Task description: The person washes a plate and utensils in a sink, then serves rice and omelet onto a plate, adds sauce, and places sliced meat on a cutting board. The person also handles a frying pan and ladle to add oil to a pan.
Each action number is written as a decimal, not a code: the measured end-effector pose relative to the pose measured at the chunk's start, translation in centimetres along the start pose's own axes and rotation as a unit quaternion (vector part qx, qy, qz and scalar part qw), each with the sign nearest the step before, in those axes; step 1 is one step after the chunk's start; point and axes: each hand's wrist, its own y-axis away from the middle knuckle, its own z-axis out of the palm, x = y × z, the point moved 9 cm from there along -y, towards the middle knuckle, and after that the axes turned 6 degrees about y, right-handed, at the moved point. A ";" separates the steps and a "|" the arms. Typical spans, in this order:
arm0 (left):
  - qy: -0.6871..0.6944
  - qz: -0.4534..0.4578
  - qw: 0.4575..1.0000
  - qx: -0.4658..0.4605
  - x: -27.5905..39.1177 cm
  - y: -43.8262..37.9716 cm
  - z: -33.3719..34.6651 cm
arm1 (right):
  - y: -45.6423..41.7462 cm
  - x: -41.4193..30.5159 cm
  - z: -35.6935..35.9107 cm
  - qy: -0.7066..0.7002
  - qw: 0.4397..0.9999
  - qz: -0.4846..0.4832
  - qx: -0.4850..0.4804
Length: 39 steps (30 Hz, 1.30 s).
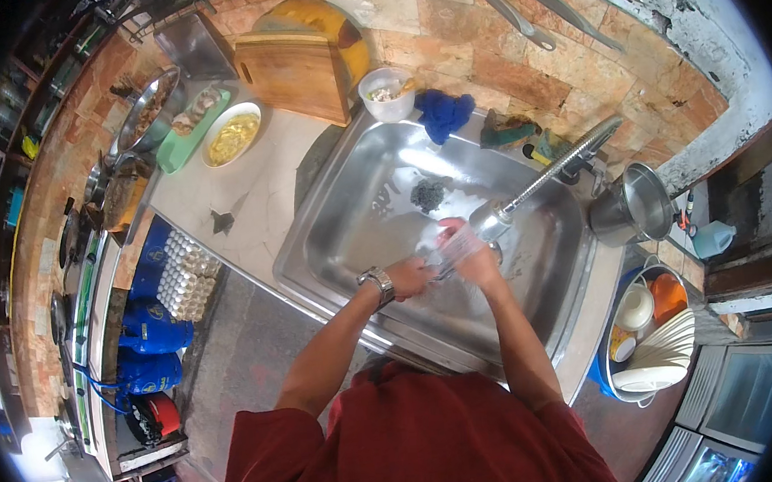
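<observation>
Over the stainless steel sink (348, 196), my left hand (413, 278), with a metal watch (379, 286) at the wrist, has its fingers closed around what looks like a thin metal utensil (437, 271). My right hand (472, 258) is close beside it, under water running from the spray head (490, 222) of a coiled-spring faucet (550, 170). Water and motion blur the right fingers, so I cannot tell what they grip. A reddish patch shows at their tips. A dark scouring pad or clump of scraps (428, 195) lies on the wet sink floor.
Behind the sink are a white plastic tub (388, 98) and a blue cloth (445, 114). A steel pot (631, 205) stands right; below it, a tub (597, 377) holds dishes. On the left counter sit a bowl of yellow food (234, 139), a green tray (178, 152) and a wooden cutting board (291, 78).
</observation>
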 end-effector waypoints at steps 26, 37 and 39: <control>0.282 0.145 0.948 -0.019 0.7 -1.1 0.4 | -2.3 1.8 -1.1 -0.075 0.992 0.019 0.096; 0.450 0.111 0.886 -0.017 1.4 -0.2 0.9 | -0.8 4.2 0.8 -0.121 0.978 0.157 0.062; 0.435 0.136 0.890 0.007 1.1 0.0 0.0 | -1.0 3.5 1.1 -0.203 0.971 0.118 0.045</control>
